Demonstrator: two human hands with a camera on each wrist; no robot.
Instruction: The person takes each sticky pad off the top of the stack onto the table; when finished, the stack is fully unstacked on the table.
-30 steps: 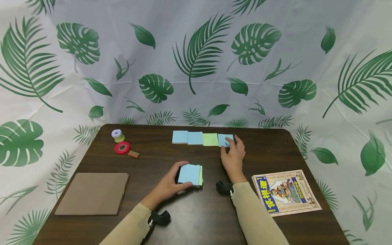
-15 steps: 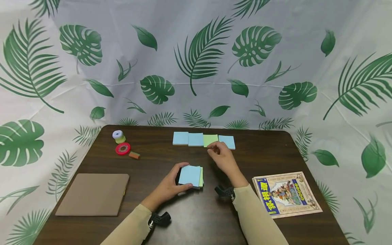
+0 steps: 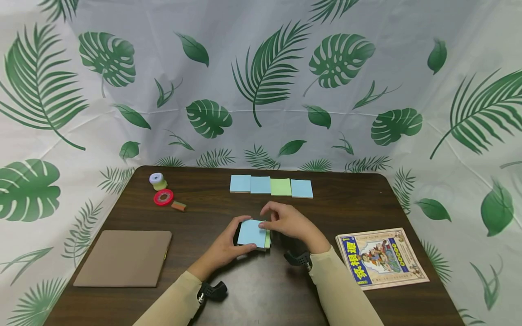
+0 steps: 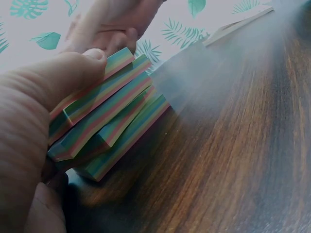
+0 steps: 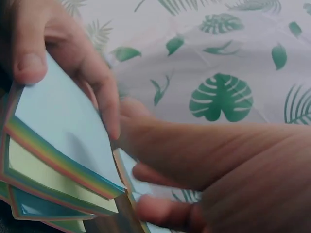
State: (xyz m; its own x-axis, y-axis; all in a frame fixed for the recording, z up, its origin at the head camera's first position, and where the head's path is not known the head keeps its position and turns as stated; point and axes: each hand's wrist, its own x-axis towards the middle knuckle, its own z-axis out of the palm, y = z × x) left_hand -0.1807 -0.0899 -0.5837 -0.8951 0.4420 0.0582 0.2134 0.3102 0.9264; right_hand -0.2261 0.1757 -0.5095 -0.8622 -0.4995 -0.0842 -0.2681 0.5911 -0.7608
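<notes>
Even, soft overhead light fills the head view, sharp right across, with a pale sheen on the dark wooden table point(image 3: 253, 290) near the front edge, faint shadows under the sleeves, and a slight bowing of the leaf-print backdrop point(image 3: 261, 81) toward the corners. The left wrist view runs dimmer and hazy, a milky glare washing over the tabletop at upper right, the striped edges of the sticky-note stack point(image 4: 104, 121) fairly crisp while the left hand point(image 4: 34, 126) looms soft and close. The right wrist view is murky: the right hand point(image 5: 214, 165) is a blurred mass, the blue top note point(image 5: 63, 131) reasonably clear.
</notes>
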